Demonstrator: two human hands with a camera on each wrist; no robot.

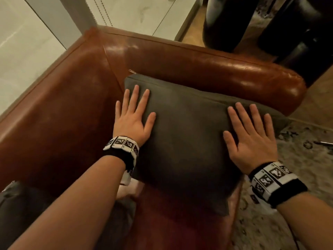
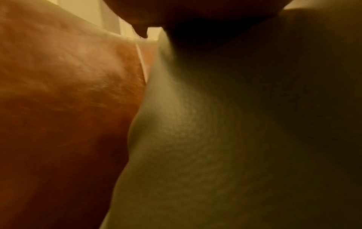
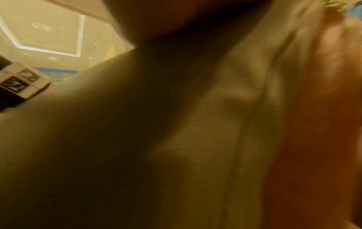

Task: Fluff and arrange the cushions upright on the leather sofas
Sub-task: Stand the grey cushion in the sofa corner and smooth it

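1. Both hands flat, fingers straight, gripping nothing: left hand (image 1: 132,121) and right hand (image 1: 250,139) press the grey cushion (image 1: 187,141).
2. Cushion leans on the sofa (image 1: 59,109) armrest (not squarely upright).
3. Left: final straightening; other cushions unseen.

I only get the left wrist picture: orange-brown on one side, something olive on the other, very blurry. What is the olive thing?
Observer: A dark cushion leaning against the arm of a brown leather sofa.
Operator: Is anyone touching it?
Observer: The left hand lies flat on its left edge, fingers spread.
Operator: And the other hand?
Observer: The right hand presses flat on the cushion's right side, gripping nothing.
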